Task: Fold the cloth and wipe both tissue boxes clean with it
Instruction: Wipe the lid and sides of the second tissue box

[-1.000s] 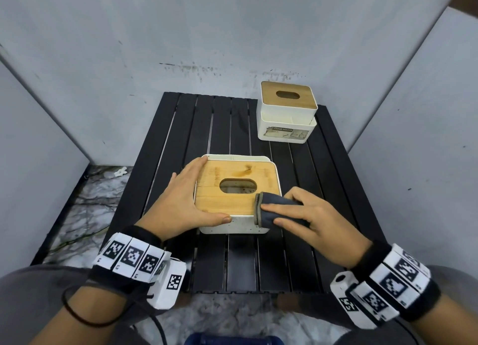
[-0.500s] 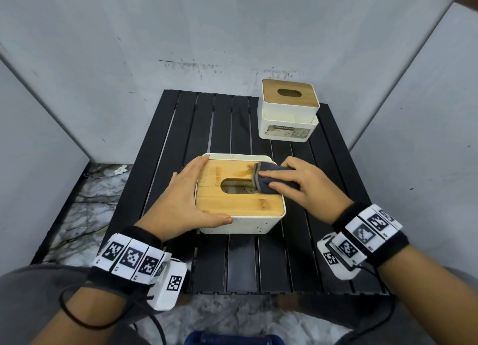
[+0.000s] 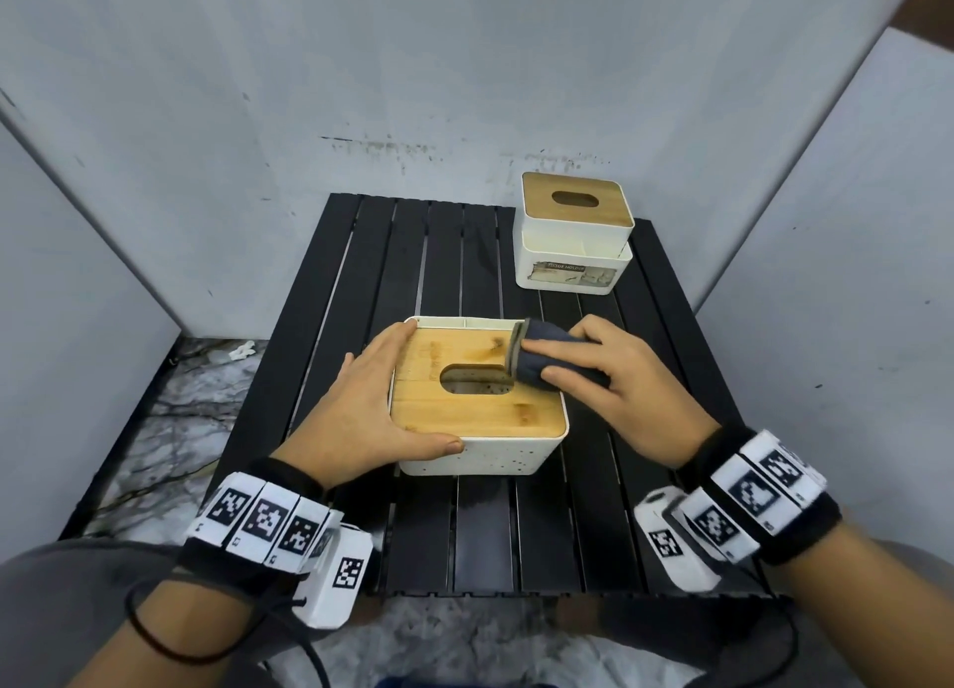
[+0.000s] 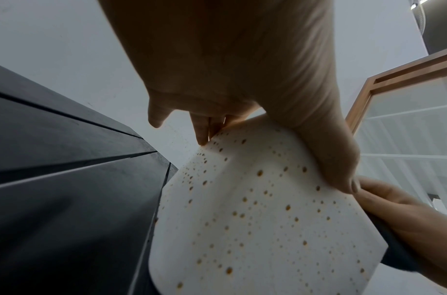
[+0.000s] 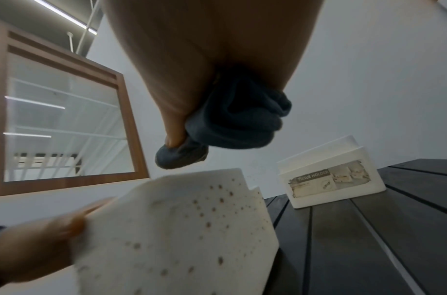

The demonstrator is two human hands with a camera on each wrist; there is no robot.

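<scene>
A white speckled tissue box [image 3: 480,455] with a wooden lid [image 3: 464,408] stands mid-table. My left hand [image 3: 371,403] braces it: fingers lie along its left side, the thumb [image 4: 343,159] along its front edge. My right hand [image 3: 609,377] grips a folded dark grey cloth [image 3: 537,352] and presses it on the lid's far right corner, beside the oval slot. The cloth [image 5: 229,119] bunches under the palm in the right wrist view, above the box [image 5: 187,229]. A second white box [image 3: 573,243] with a wooden lid stands at the far right.
The black slatted table [image 3: 464,532] sits between grey walls [image 3: 361,94]. Marble floor [image 3: 170,403] shows left of it and in front. The second box [image 5: 331,179] carries a torn "tissue holder" label. Bare slats lie in front of the near box.
My right hand has slid the cloth from the lid's near right corner away from me along the right edge to the far right corner. The left hand and box have stayed put.
</scene>
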